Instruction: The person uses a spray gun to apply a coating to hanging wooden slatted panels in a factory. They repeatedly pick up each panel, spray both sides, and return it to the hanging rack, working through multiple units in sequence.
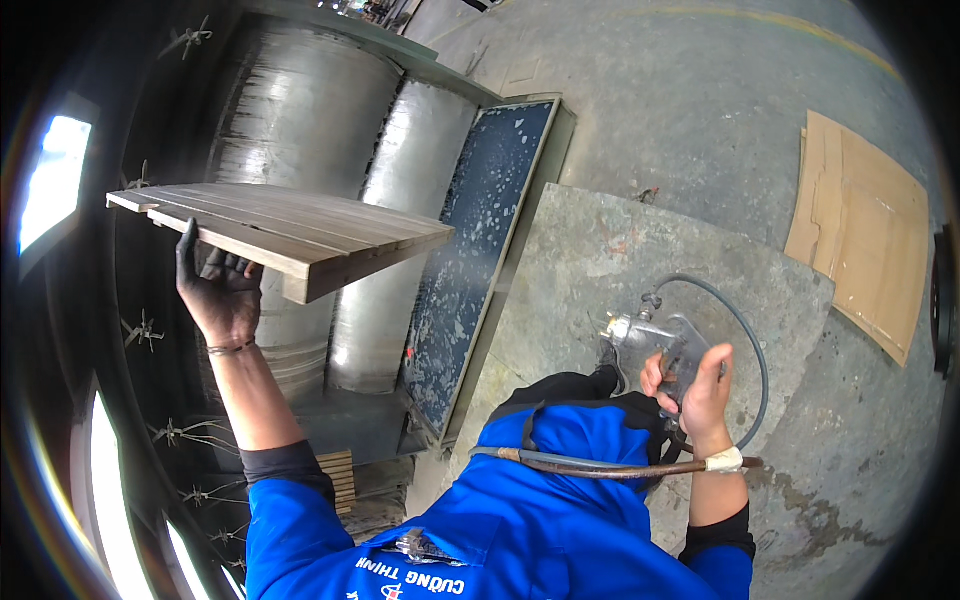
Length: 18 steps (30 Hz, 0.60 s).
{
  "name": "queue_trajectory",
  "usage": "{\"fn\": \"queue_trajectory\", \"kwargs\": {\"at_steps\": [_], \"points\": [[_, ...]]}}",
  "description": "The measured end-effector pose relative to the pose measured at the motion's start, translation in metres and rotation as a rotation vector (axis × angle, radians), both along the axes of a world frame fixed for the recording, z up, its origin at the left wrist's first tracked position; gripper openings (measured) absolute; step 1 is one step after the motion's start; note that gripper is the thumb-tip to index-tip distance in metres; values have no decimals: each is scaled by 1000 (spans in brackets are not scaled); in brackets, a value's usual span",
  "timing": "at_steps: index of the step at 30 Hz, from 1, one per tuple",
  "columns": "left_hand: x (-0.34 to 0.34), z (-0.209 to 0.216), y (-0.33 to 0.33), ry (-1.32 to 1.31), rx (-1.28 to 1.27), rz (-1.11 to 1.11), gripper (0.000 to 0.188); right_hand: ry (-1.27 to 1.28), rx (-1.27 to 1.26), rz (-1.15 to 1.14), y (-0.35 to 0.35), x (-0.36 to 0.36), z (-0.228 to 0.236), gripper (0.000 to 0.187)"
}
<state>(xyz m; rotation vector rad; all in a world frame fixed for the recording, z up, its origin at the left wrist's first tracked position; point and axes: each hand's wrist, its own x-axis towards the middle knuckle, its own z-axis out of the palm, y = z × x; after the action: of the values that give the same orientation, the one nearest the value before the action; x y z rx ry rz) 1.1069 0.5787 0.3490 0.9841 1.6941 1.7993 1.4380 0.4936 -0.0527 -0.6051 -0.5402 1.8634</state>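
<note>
My left hand (pixel 222 295), its fingers stained black, grips the near edge of a slatted wooden panel (pixel 310 222). The thumb lies against the edge and the other fingers go underneath, partly hidden. That panel is held up, tilted, in front of metal surfaces. On the right, my right hand (pixel 708 395) is wrapped around the grip of a metal spray gun (pixel 665 338). The gun's nozzle points left, toward the panel's side. A thin grey hose (pixel 758 345) loops from the gun's top around to the right of my wrist.
Curved shiny metal sheets (pixel 300 100) and a blue paint-spotted trough (pixel 480 240) stand beyond the panel. Brown and grey hoses (pixel 620 468) cross my waist. Flat cardboard (pixel 860 230) lies on the concrete floor at right. Wooden slats (pixel 338 480) are stacked by my left elbow.
</note>
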Motion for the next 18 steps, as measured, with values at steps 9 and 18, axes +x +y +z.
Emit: {"fn": "queue_trajectory", "kwargs": {"at_steps": [9,18], "points": [[6,59,-27,187,106,-165,43,-58,-237,-40,26,-30,-26,69],[5,48,-36,173,156,-104,36,-229,-305,26,37,-45,-39,71]]}}
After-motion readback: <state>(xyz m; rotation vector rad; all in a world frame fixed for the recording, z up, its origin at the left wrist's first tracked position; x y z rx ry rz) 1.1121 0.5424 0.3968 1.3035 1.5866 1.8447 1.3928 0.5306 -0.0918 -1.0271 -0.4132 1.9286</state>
